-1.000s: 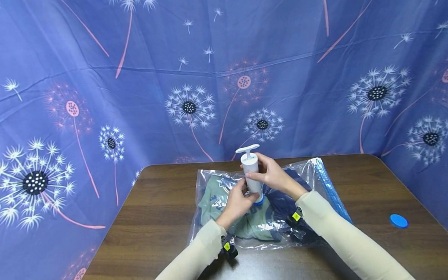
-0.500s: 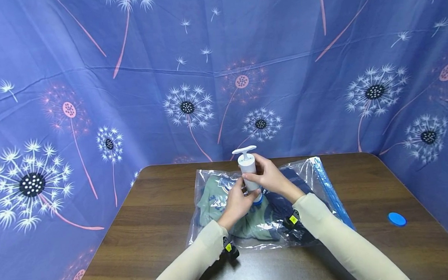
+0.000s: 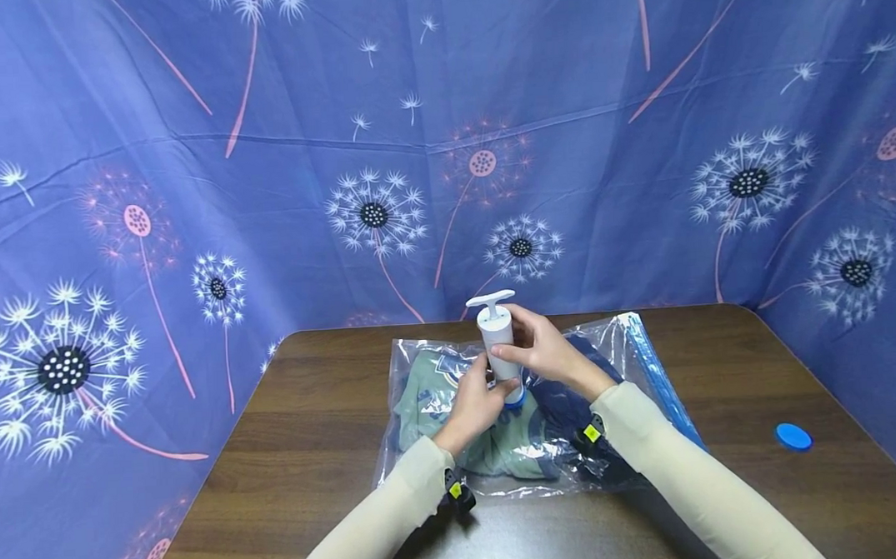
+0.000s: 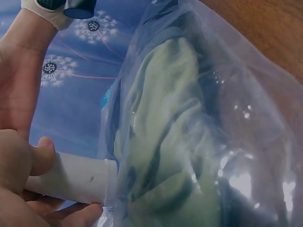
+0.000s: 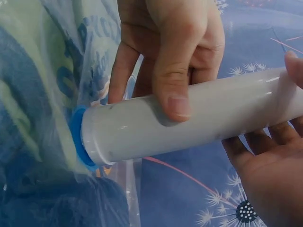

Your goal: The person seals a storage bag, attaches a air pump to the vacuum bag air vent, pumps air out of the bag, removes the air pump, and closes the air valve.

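A white hand pump [image 3: 497, 334] stands upright on the blue valve [image 3: 515, 399] of a clear plastic bag [image 3: 421, 360] that holds folded green and dark blue clothes. My left hand [image 3: 489, 388] grips the pump's lower barrel just above the valve. My right hand [image 3: 517, 345] grips the barrel higher up, below the T-handle [image 3: 490, 298], which is pushed down. In the right wrist view the left thumb [image 5: 176, 71] lies across the barrel [image 5: 213, 118] near the valve [image 5: 75, 138]. The left wrist view shows the barrel [image 4: 71, 177] against the bag [image 4: 236, 142].
A blue round cap [image 3: 793, 436] lies on the brown wooden table [image 3: 305, 452] at the right. The bag's blue zip strip [image 3: 658, 379] runs along its right side. Blue dandelion-print cloth [image 3: 189, 199] hangs behind and at both sides of the table.
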### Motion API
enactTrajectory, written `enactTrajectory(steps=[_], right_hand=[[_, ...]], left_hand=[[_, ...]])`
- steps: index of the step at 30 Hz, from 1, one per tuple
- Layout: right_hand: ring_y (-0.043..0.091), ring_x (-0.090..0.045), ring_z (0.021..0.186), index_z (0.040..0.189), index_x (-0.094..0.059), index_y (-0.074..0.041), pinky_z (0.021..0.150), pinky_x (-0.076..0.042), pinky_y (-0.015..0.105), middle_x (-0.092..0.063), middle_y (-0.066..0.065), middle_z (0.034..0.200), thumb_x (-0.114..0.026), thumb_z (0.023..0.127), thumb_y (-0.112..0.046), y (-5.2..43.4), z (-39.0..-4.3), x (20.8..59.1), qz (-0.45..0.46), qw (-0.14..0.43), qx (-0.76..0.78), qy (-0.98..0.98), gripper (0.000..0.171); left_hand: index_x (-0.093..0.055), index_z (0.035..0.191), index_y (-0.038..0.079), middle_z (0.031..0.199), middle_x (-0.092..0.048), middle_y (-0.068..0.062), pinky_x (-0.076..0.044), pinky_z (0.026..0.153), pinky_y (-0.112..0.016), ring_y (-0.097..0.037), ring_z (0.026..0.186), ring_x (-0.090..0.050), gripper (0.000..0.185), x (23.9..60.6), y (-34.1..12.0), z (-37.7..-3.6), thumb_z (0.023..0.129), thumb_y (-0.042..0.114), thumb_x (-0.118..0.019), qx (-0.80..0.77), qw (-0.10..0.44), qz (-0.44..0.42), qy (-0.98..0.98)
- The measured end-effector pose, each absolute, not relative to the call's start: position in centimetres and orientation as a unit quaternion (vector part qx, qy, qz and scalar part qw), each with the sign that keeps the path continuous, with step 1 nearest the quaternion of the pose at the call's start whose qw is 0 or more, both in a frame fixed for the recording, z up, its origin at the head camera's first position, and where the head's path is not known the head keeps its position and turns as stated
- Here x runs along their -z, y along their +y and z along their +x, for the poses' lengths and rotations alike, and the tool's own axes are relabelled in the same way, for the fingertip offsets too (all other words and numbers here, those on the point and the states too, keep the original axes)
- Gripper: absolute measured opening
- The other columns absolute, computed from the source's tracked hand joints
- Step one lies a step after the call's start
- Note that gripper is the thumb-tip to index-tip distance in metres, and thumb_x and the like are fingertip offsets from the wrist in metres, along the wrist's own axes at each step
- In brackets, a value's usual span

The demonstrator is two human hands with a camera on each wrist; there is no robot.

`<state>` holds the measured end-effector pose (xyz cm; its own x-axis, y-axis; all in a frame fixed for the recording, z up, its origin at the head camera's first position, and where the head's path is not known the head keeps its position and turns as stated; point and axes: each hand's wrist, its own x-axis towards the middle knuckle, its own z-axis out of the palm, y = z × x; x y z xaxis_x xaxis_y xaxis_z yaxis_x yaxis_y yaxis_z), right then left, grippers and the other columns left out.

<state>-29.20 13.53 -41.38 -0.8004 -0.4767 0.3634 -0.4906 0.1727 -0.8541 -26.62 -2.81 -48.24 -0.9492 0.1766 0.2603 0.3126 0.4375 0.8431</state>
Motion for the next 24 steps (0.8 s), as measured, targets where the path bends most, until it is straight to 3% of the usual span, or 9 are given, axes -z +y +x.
enactTrajectory(steps=[8, 17, 24], right_hand=[[0.032, -0.07, 0.11, 0.145, -0.051, -0.001, 0.095, -0.057, 0.045, -0.068, 0.022, 0.126, -0.073, 0.095, -0.01, 13.8, -29.3, 41.1, 0.319, -0.005, -0.547, -0.774, 0.055], [0.039, -0.063, 0.123, 0.15, -0.042, -0.002, 0.102, -0.053, 0.056, -0.06, 0.022, 0.135, -0.068, 0.1, -0.011, 13.9, -29.0, 41.1, 0.331, -0.014, -0.529, -0.781, 0.057], [0.037, -0.064, 0.122, 0.148, -0.041, -0.006, 0.101, -0.053, 0.058, -0.062, 0.018, 0.135, -0.072, 0.096, -0.012, 13.9, -28.8, 41.0, 0.324, -0.007, -0.495, -0.806, 0.061]], left_hand=[[-0.056, 0.135, 0.004, 0.127, -0.069, -0.018, -0.057, 0.097, -0.044, -0.032, 0.117, -0.068, 0.051, 47.7, -3.4, -26.4, 0.093, 0.023, -0.076, 0.473, 0.055, -0.16, -0.865], [-0.039, 0.154, -0.002, 0.15, -0.052, -0.022, -0.044, 0.116, -0.047, -0.033, 0.139, -0.052, 0.077, 47.8, -5.8, -25.9, 0.094, 0.027, -0.076, 0.309, 0.07, -0.26, -0.912], [-0.035, 0.157, -0.002, 0.16, -0.035, -0.031, -0.033, 0.118, -0.066, -0.055, 0.147, -0.033, 0.092, 47.7, -8.0, -25.2, 0.092, 0.051, -0.074, 0.157, 0.038, -0.273, -0.948]])
